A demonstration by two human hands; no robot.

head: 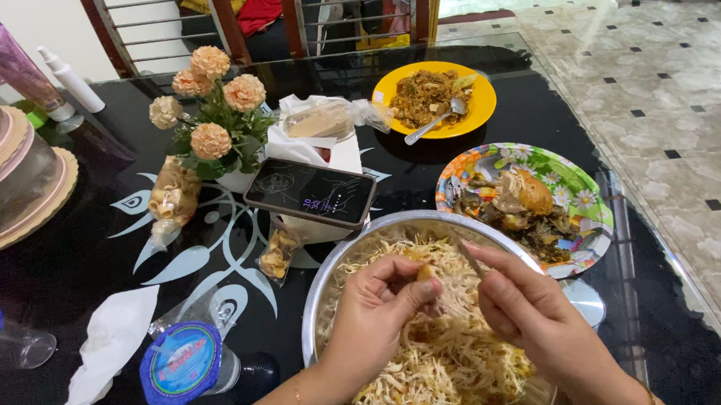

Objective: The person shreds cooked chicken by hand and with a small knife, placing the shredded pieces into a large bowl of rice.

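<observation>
Both forearms reach in from the bottom edge, wrists bent over a round metal bowl (324, 296) heaped with pale shredded strands (437, 365). The left hand (380, 310) curls its fingers shut on a small clump of them; the right hand (521, 309) pinches a thin utensil (471, 260). Beyond, on the glossy black table (72, 253), lie a phone (310, 193), a floral paper plate (581, 189) and a yellow plate (479, 95).

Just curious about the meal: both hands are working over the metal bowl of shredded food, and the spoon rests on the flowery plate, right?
Not quite. The head view shows the spoon resting on the yellow plate, not the flowery plate. The left hand and right hand are indeed over the metal bowl of shredded food.
</observation>
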